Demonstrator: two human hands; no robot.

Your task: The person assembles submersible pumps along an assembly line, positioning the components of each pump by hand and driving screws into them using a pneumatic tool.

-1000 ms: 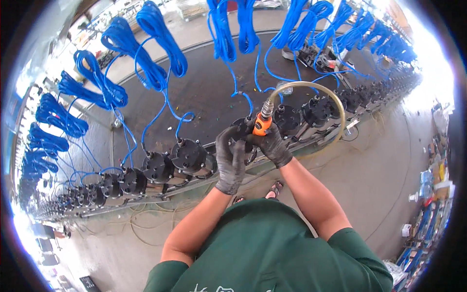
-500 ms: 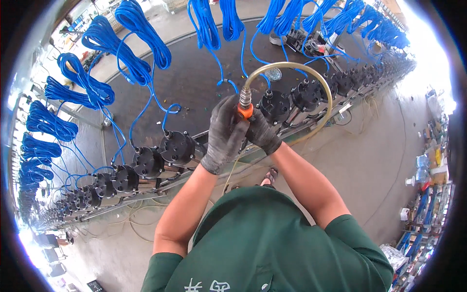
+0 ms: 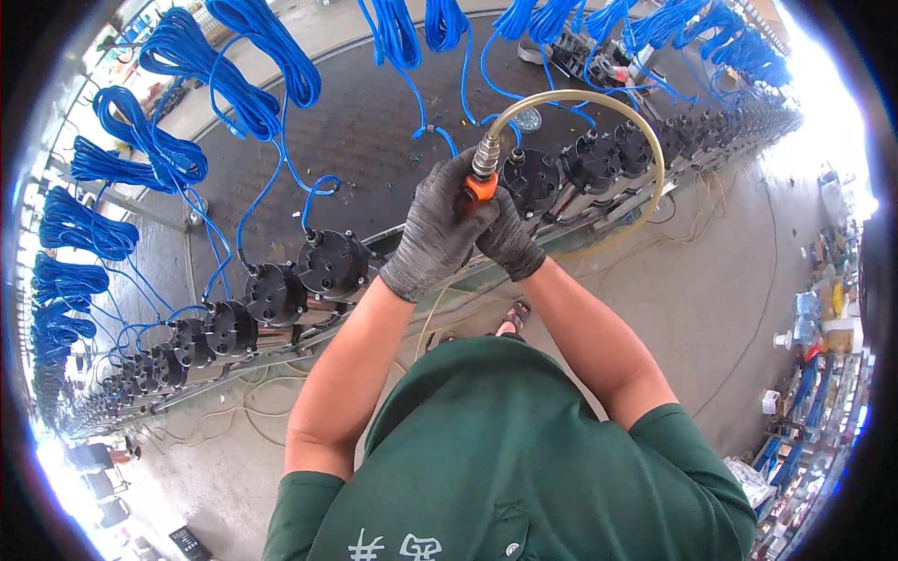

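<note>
With its metal fitting (image 3: 486,156) pointing forward, the orange tool (image 3: 482,188) is held between the left hand (image 3: 433,232) and right hand (image 3: 511,241), whose exact finger closure cannot be told.

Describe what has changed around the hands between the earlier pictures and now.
The left hand moved right, closing around the orange tool and covering more of it. The whole view shifted too. The right hand stays at the tool; the hose stays connected.

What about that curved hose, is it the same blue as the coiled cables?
No, the hose is a pale, see-through yellowish colour, while the coiled cables are bright blue.
</note>
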